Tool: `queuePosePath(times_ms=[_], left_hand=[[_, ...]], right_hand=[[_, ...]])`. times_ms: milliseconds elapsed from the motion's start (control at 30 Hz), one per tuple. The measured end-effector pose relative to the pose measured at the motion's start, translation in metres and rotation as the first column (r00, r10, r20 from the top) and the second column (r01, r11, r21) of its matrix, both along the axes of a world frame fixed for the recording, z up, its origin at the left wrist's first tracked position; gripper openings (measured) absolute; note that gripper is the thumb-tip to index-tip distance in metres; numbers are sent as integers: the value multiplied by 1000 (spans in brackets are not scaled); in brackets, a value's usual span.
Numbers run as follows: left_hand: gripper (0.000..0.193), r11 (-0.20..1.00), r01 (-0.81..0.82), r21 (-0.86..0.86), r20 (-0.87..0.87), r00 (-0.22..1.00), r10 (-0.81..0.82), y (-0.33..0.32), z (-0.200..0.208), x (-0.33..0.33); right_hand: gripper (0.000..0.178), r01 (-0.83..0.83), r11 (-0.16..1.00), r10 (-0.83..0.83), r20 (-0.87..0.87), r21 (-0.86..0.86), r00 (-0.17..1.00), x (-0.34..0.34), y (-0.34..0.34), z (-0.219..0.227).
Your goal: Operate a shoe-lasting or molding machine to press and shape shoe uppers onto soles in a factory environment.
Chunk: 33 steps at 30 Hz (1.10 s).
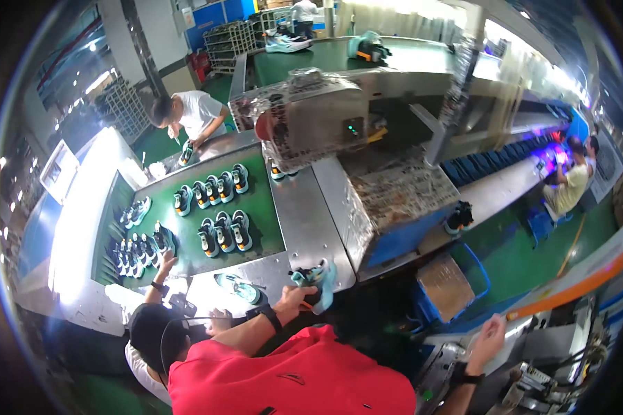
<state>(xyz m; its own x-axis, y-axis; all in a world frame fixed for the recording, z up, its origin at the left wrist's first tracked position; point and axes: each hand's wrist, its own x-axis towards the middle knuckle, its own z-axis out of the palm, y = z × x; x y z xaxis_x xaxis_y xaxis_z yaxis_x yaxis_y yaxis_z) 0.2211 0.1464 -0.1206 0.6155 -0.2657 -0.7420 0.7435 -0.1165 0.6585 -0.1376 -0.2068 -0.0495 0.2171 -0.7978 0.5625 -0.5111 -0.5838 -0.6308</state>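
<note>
My left hand (296,300), with a dark band at its wrist, grips a dark and teal shoe (321,278) at the edge of the metal table. A pale blue part of the shoe hangs down beside my fingers. My right hand (490,337) is off to the right above a machine (533,380), its fingers loosely bent, with nothing seen in it. Left of my left hand, a teal shoe part (238,288) lies flat on the metal surface.
Rows of shoes (223,232) stand on a green belt (256,207). A co-worker in a black cap (158,339) reaches to them close on my left; another person (194,117) handles a shoe across the belt. A blue-framed cart (447,287) stands right of the boxy machine (394,197).
</note>
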Motion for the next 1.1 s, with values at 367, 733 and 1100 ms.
queuePosePath(times_ms=[367,733,1100], left_hand=[[40,925,-378,-24,162,912,377,18,-82,300],[62,812,-395,430,601,796,70,13,-167,560],[57,660,-509,553,746,655,-120,-23,-230,606]], right_hand=[[20,-554,800,430,-422,-230,798,420,-56,300],[62,-868,388,289,-853,-311,435,899,-79,383],[74,-735,598,248,-797,-321,550,1067,-81,337]])
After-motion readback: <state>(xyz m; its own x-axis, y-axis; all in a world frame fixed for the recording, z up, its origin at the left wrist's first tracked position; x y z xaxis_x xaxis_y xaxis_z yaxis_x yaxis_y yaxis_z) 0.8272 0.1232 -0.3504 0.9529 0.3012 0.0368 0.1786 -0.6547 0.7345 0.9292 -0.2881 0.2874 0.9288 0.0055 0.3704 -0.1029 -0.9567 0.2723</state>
